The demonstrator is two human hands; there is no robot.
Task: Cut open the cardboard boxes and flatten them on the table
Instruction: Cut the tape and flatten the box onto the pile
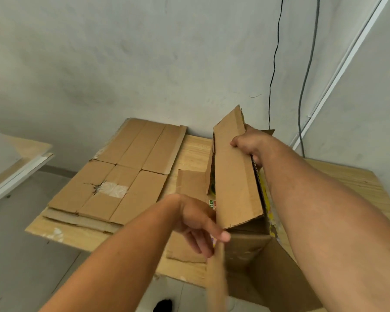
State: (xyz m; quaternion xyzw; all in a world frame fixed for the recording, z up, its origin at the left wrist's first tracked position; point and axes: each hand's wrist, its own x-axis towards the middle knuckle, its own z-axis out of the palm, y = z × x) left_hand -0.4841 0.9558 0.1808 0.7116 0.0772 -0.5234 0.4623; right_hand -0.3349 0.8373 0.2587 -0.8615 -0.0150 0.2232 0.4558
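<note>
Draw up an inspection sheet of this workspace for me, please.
Surface: wooden table, light wood, bare patches showing.
Job's things: stack of flattened cardboard lies on the table's left part; box is partly opened on the right, with a raised flap.
Clutter: nothing seen.
Hands: left hand grips the box's near edge; right hand grips the raised flap's far end.
Cables: black cable and grey cable hang down the wall behind the table.
Surroundings: grey wall; second table at far left.
</note>
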